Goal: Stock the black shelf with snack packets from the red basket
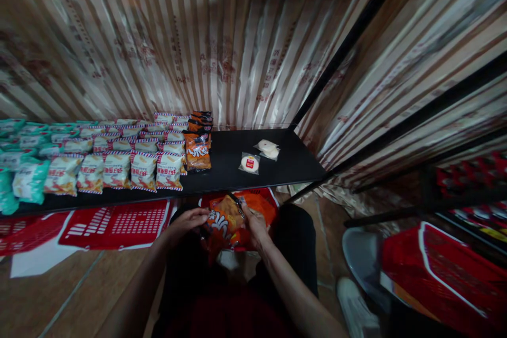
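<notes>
A shiny orange plastic snack bag [223, 223] is between the bare left hand [193, 218] and the bare right hand [254, 222], above a red plastic basket [274, 197]. The right hand holds its dark edge; the left is at its side — I can't tell if it grips. Matching orange bags [198, 152] stand ahead, slightly left.

Shelf [225, 161], black, one. Contents, left to right: teal packets [29, 182], in rows; pale printed packets [116, 170], several rows; orange packets [198, 154], single file; well apart, flat round white items [251, 163], clear-wrapped, one red-labelled.
</notes>
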`<state>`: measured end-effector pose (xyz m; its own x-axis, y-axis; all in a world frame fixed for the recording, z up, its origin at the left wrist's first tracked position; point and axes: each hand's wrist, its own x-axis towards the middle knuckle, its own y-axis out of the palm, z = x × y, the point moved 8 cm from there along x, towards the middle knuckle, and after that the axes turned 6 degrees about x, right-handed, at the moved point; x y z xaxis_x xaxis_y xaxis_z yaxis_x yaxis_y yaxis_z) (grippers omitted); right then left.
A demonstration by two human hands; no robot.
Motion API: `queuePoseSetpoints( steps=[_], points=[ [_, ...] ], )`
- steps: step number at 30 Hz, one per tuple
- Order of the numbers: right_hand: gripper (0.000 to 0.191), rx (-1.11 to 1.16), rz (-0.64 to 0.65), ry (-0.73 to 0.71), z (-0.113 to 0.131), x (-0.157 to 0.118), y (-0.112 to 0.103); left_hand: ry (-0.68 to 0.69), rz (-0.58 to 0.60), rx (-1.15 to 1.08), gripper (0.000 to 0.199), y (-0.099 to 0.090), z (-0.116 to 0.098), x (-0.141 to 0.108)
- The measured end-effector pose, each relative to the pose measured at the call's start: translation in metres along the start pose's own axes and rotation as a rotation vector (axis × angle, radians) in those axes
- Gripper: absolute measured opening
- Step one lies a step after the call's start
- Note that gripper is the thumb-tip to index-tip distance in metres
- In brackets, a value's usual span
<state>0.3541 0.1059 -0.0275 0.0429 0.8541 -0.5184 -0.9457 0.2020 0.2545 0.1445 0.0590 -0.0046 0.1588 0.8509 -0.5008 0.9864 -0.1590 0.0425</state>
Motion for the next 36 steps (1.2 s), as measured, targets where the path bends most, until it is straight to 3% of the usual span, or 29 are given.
queuePoseSetpoints(
  steps=[7,13,17,21,25,31,36],
  points=[
    [0.034,0.137,-0.114,-0.058,0.008,-0.003,-0.016,0.091,-0.016,-0.387,0.047,0.015,-0.006,-0.008],
    [0.033,0.227,-0.105,-0.088,0.005,-0.005,-0.018,0.176,-0.084,-0.321,0.042,0.029,-0.034,-0.021],
    [0.035,0.252,-0.116,-0.115,0.002,-0.007,-0.019,0.135,-0.168,-0.421,0.040,0.035,-0.025,-0.014],
    [0.033,0.286,-0.113,-0.132,-0.003,-0.008,-0.021,0.101,-0.366,-0.485,0.029,0.025,-0.004,-0.002],
    [0.030,0.297,-0.077,-0.111,-0.008,-0.007,-0.021,0.103,-0.501,-0.469,0.020,0.014,0.002,0.004],
    [0.017,0.256,-0.077,-0.059,-0.005,-0.008,-0.024,0.064,-0.614,-0.354,0.025,0.007,0.001,0.002],
    [0.014,0.181,0.088,0.034,-0.004,-0.008,-0.011,0.110,-0.636,-0.250,0.039,0.001,-0.007,-0.004]
  ],
)
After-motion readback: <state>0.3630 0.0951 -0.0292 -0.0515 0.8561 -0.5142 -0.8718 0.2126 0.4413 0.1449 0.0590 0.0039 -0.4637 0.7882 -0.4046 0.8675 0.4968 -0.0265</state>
